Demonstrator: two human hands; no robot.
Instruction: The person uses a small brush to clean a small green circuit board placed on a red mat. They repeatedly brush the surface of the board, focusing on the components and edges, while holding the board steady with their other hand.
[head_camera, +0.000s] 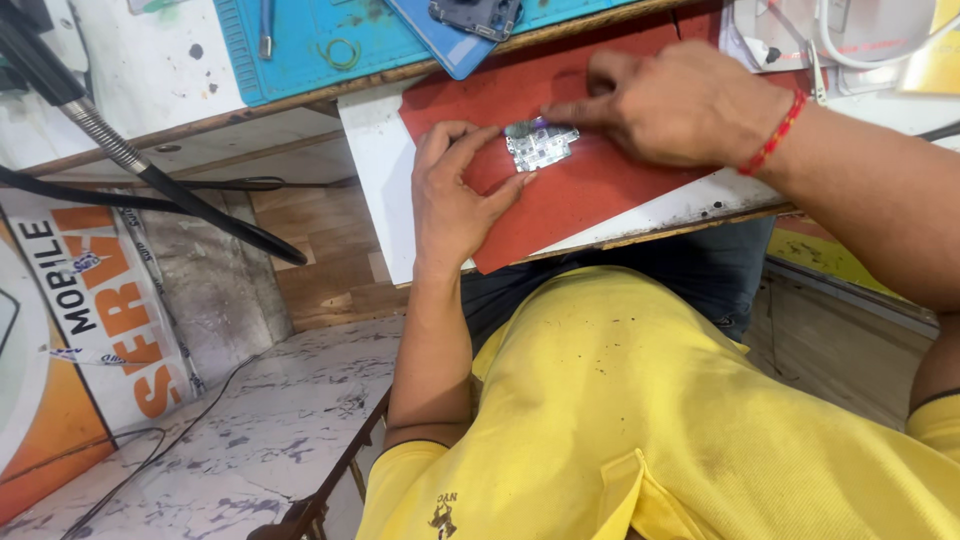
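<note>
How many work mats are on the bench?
3: a red mat under both hands and the small metal board, a teal mat behind it, a blue one overlapping the teal. Others may lie out of frame.

A white workbench (375, 170) carries a red mat (590, 190) and blue mat (300, 50).

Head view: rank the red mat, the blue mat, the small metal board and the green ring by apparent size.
1. red mat
2. blue mat, though cut off by the frame's edge, so unsure
3. small metal board
4. green ring
</note>
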